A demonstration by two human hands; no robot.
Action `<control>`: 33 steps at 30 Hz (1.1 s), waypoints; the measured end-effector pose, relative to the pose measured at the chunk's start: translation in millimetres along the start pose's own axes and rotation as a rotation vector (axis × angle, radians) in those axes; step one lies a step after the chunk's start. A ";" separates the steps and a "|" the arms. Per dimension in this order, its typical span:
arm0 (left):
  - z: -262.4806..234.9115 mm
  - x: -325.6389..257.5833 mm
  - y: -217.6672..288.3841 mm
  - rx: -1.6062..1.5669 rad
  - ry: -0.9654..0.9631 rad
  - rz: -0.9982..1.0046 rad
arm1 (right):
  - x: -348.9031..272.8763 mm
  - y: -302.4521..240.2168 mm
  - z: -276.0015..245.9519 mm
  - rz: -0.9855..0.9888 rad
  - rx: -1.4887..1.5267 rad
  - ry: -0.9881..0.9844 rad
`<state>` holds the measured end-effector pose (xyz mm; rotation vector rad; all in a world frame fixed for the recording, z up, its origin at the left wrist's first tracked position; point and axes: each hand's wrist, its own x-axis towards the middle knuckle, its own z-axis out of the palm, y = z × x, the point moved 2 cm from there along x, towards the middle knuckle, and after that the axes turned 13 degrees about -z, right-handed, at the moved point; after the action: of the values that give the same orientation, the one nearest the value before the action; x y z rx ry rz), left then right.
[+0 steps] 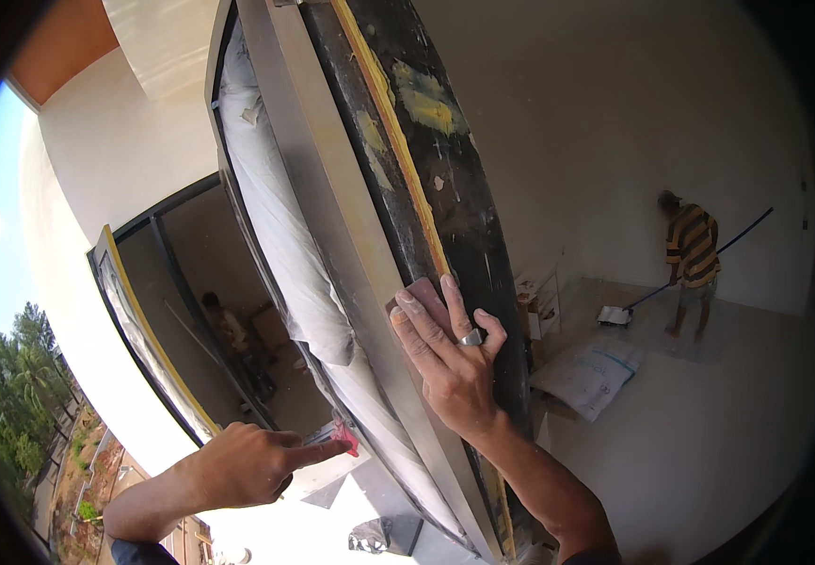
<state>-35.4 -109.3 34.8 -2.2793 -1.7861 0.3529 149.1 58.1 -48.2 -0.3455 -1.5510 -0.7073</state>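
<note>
My right hand [440, 363] presses a folded piece of brownish-purple sandpaper [434, 299] flat against a tall metal frame [332, 188], beside its dark edge panel [445, 160]. Pale dust coats the fingers, and one wears a wide ring. A yellow-brown strip [407, 179] runs along the panel, which bears yellowish filler patches [426, 99]. Lower left, my left hand [247, 463] holds nothing that I can see; its index finger points right, the others curl under. That fingertip overlaps a pink-red cloth-like thing [344, 438]; whether they touch I cannot tell.
White plastic sheeting [276, 217] covers the frame's left side. In the room at right, a person in a striped shirt [693, 247] holds a long blue pole [737, 235] near a white bag [591, 377]. Another person [229, 330] is beyond the left opening. Trees [17, 377] stand outside.
</note>
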 end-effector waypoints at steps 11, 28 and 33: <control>16.2 -11.0 -26.8 -0.122 -0.092 -0.138 | 133.0 39.4 25.2 -0.125 -0.071 0.171; 65.9 8.9 -68.6 -0.188 -0.090 -0.108 | 158.6 52.6 29.6 -0.199 -0.109 0.199; 61.5 12.2 -80.4 -0.198 -0.239 -0.266 | 142.5 48.6 32.5 -0.192 -0.149 0.188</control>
<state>-126.2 -76.9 1.7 -2.1574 -2.3067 0.4303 135.8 87.5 102.4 -0.2342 -1.3677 -0.9809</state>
